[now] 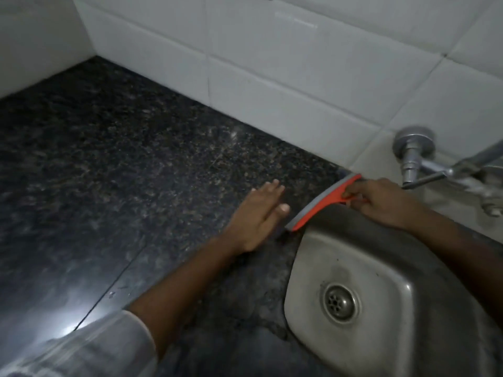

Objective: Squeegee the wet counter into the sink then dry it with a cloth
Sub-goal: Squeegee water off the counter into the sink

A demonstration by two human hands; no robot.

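Observation:
An orange squeegee (324,201) with a grey rubber blade rests on the dark speckled granite counter (122,164), right at the left rim of the steel sink (307,257). My right hand (381,198) is shut on its handle, reaching over the sink's far corner. To the left of the blade, my left hand (258,216) lies flat on the counter, fingers apart, holding nothing. The sink bowl shows a round drain (340,302). No cloth is in view.
White wall tiles (272,63) run along the back and left of the counter. A chrome wall tap (419,156) sticks out above the sink at the right. A seam crosses the counter near the front left, where a light glare shows.

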